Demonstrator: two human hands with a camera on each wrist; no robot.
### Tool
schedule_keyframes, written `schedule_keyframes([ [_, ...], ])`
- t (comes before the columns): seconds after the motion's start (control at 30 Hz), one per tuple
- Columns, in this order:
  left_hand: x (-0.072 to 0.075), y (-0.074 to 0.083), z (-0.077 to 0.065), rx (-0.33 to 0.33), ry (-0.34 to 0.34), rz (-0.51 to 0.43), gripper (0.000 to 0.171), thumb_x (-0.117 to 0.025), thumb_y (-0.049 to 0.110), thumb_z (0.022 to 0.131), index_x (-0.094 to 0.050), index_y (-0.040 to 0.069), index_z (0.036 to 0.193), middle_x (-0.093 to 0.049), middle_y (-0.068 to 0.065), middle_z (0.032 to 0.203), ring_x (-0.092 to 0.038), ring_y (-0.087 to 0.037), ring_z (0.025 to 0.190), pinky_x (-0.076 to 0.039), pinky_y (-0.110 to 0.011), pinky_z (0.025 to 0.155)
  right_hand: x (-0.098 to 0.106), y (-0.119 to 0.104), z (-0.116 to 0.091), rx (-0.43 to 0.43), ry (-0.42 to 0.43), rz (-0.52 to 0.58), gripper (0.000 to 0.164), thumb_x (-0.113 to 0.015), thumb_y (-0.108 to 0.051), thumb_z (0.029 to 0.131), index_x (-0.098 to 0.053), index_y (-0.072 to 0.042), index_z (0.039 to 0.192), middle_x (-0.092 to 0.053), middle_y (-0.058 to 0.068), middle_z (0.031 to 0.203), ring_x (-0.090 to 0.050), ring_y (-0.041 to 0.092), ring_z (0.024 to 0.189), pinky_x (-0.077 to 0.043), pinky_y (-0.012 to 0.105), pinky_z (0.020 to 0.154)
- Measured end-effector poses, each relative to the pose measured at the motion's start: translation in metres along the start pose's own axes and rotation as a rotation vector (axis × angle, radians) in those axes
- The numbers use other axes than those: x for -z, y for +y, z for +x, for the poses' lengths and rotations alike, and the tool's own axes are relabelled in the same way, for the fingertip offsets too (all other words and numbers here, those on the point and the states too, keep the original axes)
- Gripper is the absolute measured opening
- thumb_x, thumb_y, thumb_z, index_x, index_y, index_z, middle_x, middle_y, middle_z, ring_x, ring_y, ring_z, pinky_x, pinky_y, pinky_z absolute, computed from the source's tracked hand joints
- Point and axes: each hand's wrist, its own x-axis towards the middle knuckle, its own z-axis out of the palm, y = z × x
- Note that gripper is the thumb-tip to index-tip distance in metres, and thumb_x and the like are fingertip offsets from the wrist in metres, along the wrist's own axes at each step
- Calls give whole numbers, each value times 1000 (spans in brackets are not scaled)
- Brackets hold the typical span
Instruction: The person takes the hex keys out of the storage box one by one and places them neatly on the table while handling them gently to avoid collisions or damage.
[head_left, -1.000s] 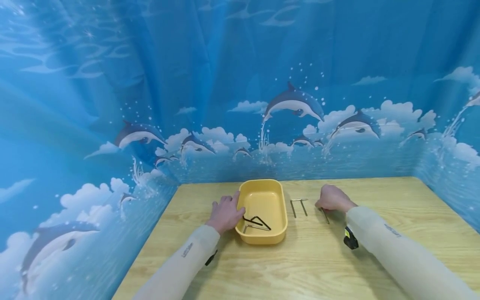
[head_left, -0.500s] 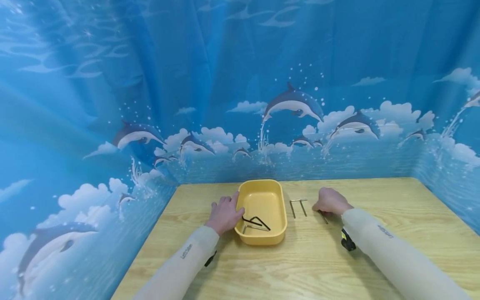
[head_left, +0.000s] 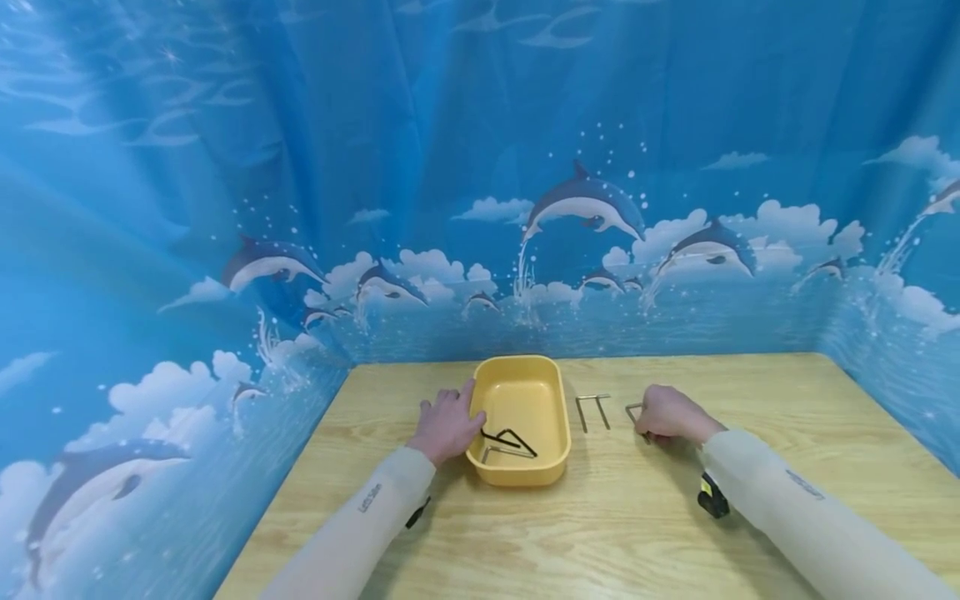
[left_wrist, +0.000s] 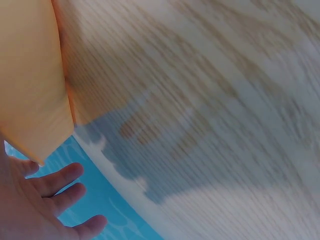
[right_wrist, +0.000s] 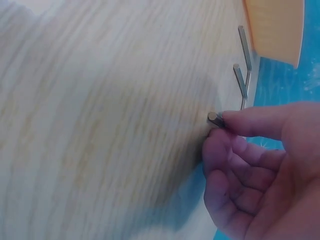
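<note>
My left hand (head_left: 447, 425) rests on the left side of a yellow tray (head_left: 521, 477), its thumb over the rim. In the left wrist view the fingers (left_wrist: 62, 180) stay loose and spread beside the tray's wall. Inside the tray lie black hex keys (head_left: 523, 443) and a silver one (head_left: 510, 452). To the right, my right hand (head_left: 671, 412) pinches a silver hex key (right_wrist: 215, 118) between thumb and fingertips, close over the table. Its bent end shows past the knuckles in the head view; the rest is hidden by the hand.
Between tray and right hand, two silver hex keys (head_left: 592, 397) lie on the wooden table (head_left: 540, 542). A blue dolphin-print curtain (head_left: 420, 167) stands behind the table and along its sides.
My right hand has shifted slightly down and right and turned; the hex key's bent end now shows at its left instead of a shaft below it. The left hand keeps its place on the tray.
</note>
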Motion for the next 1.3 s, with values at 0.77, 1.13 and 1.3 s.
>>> schedule_keyframes([
  [0.77, -4, 2, -4, 14, -13, -17, 68, -44, 50, 102, -27, 19, 161, -51, -18, 147, -40, -37, 142, -26, -68, 113, -10, -13, 19, -36, 21, 25, 30, -60, -8, 87, -69, -7, 59, -60, 4, 50, -47, 14, 42, -40, 29, 49],
  [1.13, -4, -2, -5, 0, 6, -8, 68, -45, 50, 102, -28, 18, 160, -53, -19, 145, -43, -38, 140, -29, -68, 111, -15, -15, 20, -15, 55, 28, 31, -60, -9, 87, -67, -7, 57, -58, 4, 48, -45, 13, 40, -41, 29, 49],
  [1.3, 0, -1, -1, -15, 14, -14, 68, -45, 49, 102, -29, 17, 160, -53, -20, 145, -43, -39, 139, -29, -69, 110, -12, -16, 22, -10, 71, 9, 34, -60, -12, 89, -67, -8, 57, -57, 2, 47, -44, 12, 40, -41, 29, 49],
])
